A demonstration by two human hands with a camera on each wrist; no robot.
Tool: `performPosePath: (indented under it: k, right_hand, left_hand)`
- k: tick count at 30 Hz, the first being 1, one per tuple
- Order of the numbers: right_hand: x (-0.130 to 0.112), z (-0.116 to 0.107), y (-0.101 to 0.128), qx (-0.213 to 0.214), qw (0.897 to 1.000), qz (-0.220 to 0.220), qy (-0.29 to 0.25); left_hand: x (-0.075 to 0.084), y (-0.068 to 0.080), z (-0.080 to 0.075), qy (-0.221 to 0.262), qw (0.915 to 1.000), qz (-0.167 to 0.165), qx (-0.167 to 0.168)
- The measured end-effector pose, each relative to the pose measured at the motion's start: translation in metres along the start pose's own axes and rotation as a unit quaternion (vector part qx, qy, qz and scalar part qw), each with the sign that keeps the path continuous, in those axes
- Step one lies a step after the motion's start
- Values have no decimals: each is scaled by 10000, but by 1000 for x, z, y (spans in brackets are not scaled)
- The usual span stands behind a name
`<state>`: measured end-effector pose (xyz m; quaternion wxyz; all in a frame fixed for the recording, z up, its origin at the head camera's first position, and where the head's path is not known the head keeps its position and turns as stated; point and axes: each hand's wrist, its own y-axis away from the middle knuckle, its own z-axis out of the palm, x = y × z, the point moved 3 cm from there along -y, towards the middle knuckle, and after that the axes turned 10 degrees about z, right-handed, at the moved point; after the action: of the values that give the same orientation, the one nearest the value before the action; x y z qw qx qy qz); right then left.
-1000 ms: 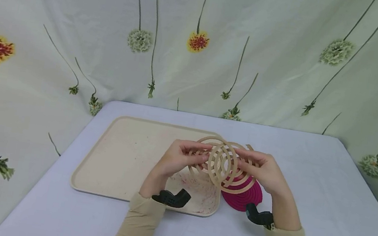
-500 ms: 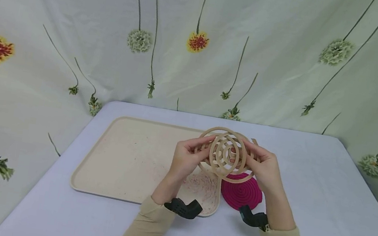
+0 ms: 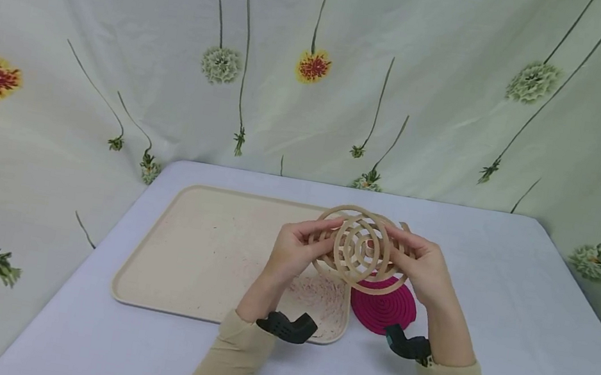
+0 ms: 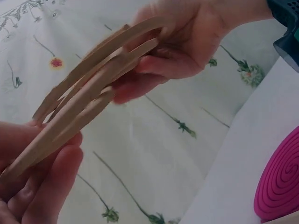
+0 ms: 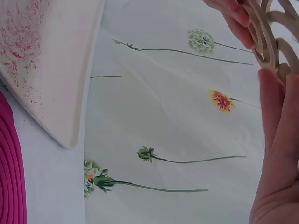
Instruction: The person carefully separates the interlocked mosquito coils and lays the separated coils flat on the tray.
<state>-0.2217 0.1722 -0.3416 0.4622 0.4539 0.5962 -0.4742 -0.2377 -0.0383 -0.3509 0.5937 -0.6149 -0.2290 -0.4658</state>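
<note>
Both hands hold a pair of overlapping tan spiral coils (image 3: 360, 246) in the air above the table. My left hand (image 3: 291, 252) pinches their left edge and my right hand (image 3: 424, 267) pinches the right edge. The left wrist view shows the tan coils (image 4: 84, 93) edge-on, stacked as thin strips, with fingers of both hands closed on them. In the right wrist view the tan coils (image 5: 271, 37) sit at the top right between fingers. A magenta spiral coil (image 3: 384, 309) lies flat on the table just under the hands.
A beige tray (image 3: 192, 249) dusted with pink crumbs near its right corner lies on the white table (image 3: 519, 324), left of the magenta coil. A flower-print cloth (image 3: 126, 25) hangs behind. Black wrist cameras sit on both wrists.
The hands lifted the tan coils up and slightly right, away from the magenta coil, and brought the two spirals closer into overlap; little has moved in the last half second.
</note>
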Motion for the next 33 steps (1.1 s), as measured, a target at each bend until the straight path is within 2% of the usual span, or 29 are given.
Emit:
performPosePath:
  k: [4, 7, 9, 11, 14, 18, 21, 28, 30, 33]
  right_hand:
    - [-1, -4, 1, -572, 9979, -60, 283]
    - [-1, -5, 2, -926, 9946, 22, 462]
    - [0, -6, 2, -1052, 9928, 124, 562]
    - [0, -5, 2, -1084, 9922, 171, 592]
    - [0, -4, 1, -967, 9942, 73, 469]
    - [2, -3, 0, -683, 9975, -191, 36]
    - [3, -3, -1, -500, 9981, -257, -271]
    - [3, 1, -2, 29, 9962, -49, -863]
    - [3, 2, -2, 218, 9958, 29, -884]
    - [3, 3, -3, 411, 9950, 137, -900]
  left_hand:
    - [2, 0, -10, 89, 9969, -152, -767]
    - [4, 0, -18, -74, 9920, -213, -1246]
    - [4, 0, -21, -147, 9893, -224, -1438]
    - [5, 0, -22, -205, 9885, -165, -1489]
    - [3, -1, -19, -122, 9920, -42, -1259]
    - [0, -2, -10, 94, 9975, 85, -702]
    - [-1, -2, -2, 77, 9995, 143, -259]
    - [-2, 0, 12, 66, 9967, 289, 754]
    - [-2, 1, 15, 11, 9949, 333, 950]
    - [-2, 2, 17, -91, 9938, 359, 1048]
